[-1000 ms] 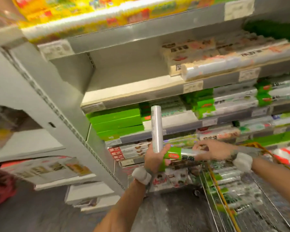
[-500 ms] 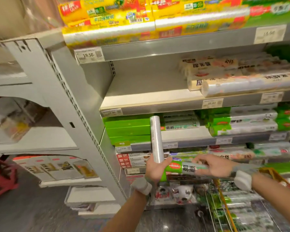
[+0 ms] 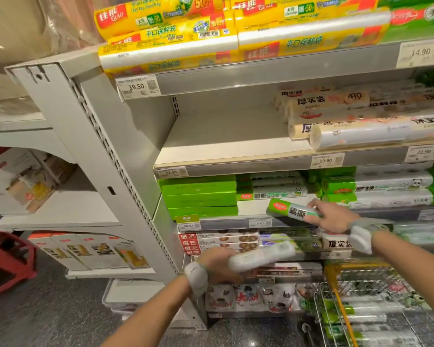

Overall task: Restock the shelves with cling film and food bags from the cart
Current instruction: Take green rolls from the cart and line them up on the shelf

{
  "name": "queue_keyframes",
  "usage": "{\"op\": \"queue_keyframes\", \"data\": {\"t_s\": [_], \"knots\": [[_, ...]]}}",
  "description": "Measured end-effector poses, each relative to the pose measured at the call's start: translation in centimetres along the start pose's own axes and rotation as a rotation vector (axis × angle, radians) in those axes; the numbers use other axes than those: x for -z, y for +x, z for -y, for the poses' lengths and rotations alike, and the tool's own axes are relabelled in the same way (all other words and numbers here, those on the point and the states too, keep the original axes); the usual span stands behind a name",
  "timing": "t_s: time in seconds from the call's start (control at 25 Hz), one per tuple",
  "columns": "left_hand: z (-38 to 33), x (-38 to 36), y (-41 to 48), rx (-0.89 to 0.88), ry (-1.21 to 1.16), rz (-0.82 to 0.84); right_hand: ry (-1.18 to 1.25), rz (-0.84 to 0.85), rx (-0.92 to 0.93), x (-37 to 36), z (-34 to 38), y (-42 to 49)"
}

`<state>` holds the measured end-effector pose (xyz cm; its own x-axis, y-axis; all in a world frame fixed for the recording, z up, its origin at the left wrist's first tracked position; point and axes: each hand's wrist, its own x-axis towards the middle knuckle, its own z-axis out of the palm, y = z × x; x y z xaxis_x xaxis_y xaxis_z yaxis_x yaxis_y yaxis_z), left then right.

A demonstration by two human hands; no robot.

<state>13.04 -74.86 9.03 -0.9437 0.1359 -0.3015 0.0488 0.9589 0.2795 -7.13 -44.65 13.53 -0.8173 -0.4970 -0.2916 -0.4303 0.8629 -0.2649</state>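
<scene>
Item: green-ended cylindrical cling film roll (image 3: pixel 292 211) — clamped in the right hand (image 3: pixel 332 216) at centre right of the frame, just before the gap on the grey metal shelf (image 3: pixel 256 209). Second item: pale plastic-wrapped roll (image 3: pixel 261 256), blurred, gripped by the left hand (image 3: pixel 217 265) at lower centre. Neither was shelved yet. Wire cart (image 3: pixel 336 296), lower right, held many more rolls — restocking appeared well short of finished.

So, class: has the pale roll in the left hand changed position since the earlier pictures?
Yes. The pale cling-film roll stood upright before the green boxes; now it lies tilted, lower, below their shelf, in the left hand.
</scene>
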Motion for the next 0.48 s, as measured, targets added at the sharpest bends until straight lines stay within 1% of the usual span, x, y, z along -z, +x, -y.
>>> {"op": "queue_keyframes", "data": {"t_s": [0.12,0.2,0.32,0.36,0.48], "knots": [[-1.9,1.5,3.1,-0.037,0.103,0.029,-0.092,-0.048,0.086,0.1,2.5,2.3],[-2.5,2.4,5.4,-0.101,0.166,0.028,-0.178,-0.105,0.133,0.0,4.4,4.2],[-3.0,2.8,8.2,-0.172,0.26,-0.094,-0.275,-0.116,0.096,-0.1,6.9,6.8],[-3.0,3.0,8.9,-0.167,0.266,-0.102,-0.302,-0.106,0.08,-0.2,7.5,7.5],[-2.8,3.3,10.2,-0.144,0.261,-0.034,-0.372,-0.086,0.046,-0.8,8.6,8.8]]}}
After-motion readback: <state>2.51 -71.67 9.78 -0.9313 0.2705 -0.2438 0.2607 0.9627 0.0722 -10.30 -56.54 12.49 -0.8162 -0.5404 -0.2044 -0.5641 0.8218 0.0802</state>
